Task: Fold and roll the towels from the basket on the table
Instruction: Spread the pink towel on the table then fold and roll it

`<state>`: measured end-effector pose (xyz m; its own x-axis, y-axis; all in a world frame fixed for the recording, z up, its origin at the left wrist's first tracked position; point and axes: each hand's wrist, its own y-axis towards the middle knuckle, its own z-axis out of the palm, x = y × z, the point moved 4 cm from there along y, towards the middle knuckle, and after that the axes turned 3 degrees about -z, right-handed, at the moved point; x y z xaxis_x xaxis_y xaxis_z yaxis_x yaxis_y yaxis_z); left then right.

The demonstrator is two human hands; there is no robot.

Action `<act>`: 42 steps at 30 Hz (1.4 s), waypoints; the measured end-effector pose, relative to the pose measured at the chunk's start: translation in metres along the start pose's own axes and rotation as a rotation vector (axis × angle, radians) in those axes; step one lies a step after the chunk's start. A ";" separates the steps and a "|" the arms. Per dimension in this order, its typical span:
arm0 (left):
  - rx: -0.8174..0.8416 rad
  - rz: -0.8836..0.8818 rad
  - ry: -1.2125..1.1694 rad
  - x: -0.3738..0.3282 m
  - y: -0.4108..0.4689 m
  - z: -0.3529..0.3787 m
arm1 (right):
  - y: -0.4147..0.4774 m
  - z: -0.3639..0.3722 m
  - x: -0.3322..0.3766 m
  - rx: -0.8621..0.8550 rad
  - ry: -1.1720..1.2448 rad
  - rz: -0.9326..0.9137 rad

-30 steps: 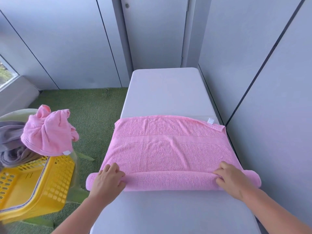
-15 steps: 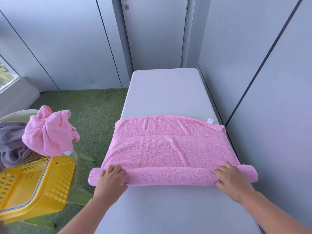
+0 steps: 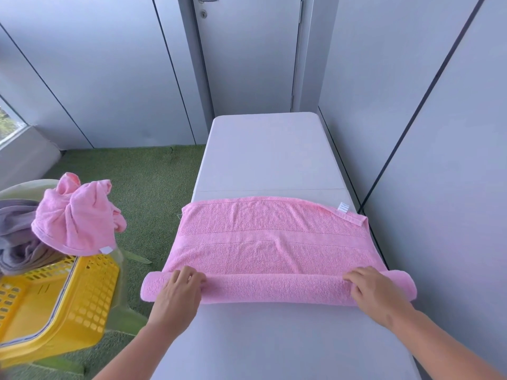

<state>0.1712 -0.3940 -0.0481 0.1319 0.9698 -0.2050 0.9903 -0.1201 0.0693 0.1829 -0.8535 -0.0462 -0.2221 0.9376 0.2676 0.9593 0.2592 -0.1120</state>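
Pretty sure this is a closed-in balcony or laundry nook at somebody's home — fake grass [image 3: 142, 174] out left of the fingers [image 3: 189, 274] of the left hand [image 3: 175, 294], plain grey wall panels [image 3: 109, 64] all round, a grey door [image 3: 247, 50] straight ahead of the fingertips. There's a white folding table [image 3: 263, 160], a pink towel [image 3: 274, 242] half rolled under the fingers of that hand and the right hand [image 3: 375, 294] — plus a yellow laundry basket [image 3: 55, 303] heaped with towels [image 3: 74, 218] off to their left.

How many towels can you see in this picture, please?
3: one pink towel half rolled on the table, one crumpled pink towel atop the yellow basket, one grey towel beside it. More may lie hidden underneath.
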 end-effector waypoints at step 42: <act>0.092 0.082 0.099 -0.007 0.010 0.008 | 0.005 0.006 0.014 0.156 -0.184 -0.034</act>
<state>0.1807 -0.4041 -0.0541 0.2124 0.9715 -0.1050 0.9767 -0.2145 -0.0089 0.1832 -0.8380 -0.0488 -0.2953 0.9505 0.0964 0.9154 0.3104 -0.2564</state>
